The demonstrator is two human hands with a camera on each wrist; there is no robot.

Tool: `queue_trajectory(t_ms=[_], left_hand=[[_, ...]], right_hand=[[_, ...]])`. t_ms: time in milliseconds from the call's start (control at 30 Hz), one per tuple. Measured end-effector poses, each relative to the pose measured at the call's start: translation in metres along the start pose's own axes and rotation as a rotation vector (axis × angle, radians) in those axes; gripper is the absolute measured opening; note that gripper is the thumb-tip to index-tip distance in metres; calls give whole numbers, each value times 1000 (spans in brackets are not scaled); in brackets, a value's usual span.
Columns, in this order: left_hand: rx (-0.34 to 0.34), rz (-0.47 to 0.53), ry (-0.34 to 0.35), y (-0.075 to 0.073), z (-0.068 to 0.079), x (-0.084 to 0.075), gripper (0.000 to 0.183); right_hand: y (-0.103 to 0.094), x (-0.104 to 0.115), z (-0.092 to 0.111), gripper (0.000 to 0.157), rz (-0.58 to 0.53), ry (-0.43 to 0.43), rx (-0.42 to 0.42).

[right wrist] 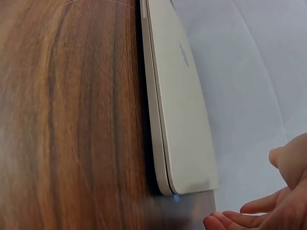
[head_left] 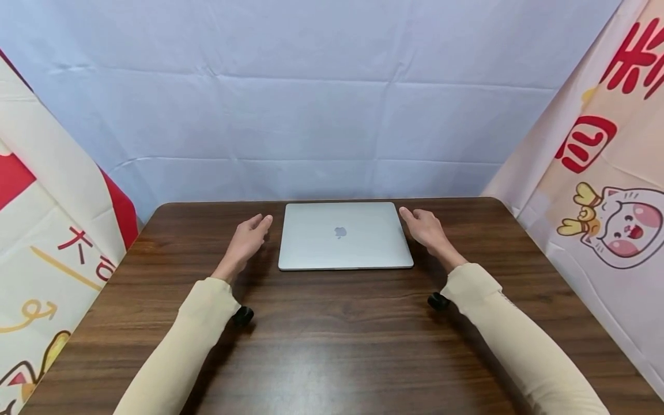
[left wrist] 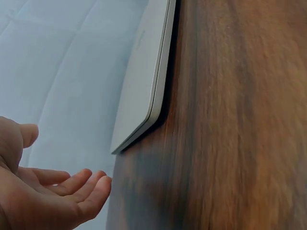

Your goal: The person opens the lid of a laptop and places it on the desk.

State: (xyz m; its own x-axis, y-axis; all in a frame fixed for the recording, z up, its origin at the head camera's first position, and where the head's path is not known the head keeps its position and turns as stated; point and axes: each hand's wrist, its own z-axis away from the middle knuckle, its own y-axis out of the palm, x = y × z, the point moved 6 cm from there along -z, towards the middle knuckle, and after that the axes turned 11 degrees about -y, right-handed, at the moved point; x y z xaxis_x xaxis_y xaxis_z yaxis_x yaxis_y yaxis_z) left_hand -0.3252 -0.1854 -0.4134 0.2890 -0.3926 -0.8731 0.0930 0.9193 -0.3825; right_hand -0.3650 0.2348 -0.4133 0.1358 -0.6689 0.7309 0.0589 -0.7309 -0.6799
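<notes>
A closed silver laptop [head_left: 346, 245] with an apple logo on its lid lies flat near the far edge of the table. Just left of it, apart from its side, is my left hand [head_left: 248, 237], holding nothing. My right hand [head_left: 424, 228] is beside the laptop's right edge, also without anything in it. In the left wrist view the relaxed, slightly bent fingers [left wrist: 79, 189] face the laptop's corner [left wrist: 125, 143]. The right wrist view shows the right hand [right wrist: 283, 206] with thumb and fingers spread apart, near the other corner of the lid [right wrist: 192, 177].
The brown wooden table [head_left: 332, 340] extends toward me. A pale cloth [head_left: 311, 104] hangs right behind its far edge. Printed banners stand at the left [head_left: 57, 248] and right [head_left: 607, 190]. A small black object [head_left: 242, 315] shows beneath the left cuff, another [head_left: 438, 301] at the right cuff.
</notes>
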Motion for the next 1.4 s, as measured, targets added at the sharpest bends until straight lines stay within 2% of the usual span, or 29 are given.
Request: queue_trajectory(t_ms=[133, 267, 433, 567, 833, 967, 1133, 1400], left_hand=[[4, 25, -15, 8, -7, -2, 76], [0, 28, -17, 15, -14, -5, 77], [-6, -21, -27, 22, -20, -7, 78], [1, -67, -32, 28, -24, -7, 78], [70, 16, -78, 35, -31, -4, 76], [88, -14, -88, 38, -32, -4, 77], [91, -25, -107, 40, -34, -6, 78], [64, -44, -138, 40, -41, -7, 73]], right_hand=[[6, -1, -3, 68, 5, 16, 17], [11, -2, -5, 59, 18, 27, 19], [15, -3, -8, 50, 6, 29, 12], [18, -4, -10, 50, 15, 37, 1], [25, -5, -16, 57, 49, 58, 17], [26, -5, -19, 59, 94, 100, 12], [28, -5, -21, 59, 148, 148, 29], [32, -2, -25, 56, 207, 174, 44]])
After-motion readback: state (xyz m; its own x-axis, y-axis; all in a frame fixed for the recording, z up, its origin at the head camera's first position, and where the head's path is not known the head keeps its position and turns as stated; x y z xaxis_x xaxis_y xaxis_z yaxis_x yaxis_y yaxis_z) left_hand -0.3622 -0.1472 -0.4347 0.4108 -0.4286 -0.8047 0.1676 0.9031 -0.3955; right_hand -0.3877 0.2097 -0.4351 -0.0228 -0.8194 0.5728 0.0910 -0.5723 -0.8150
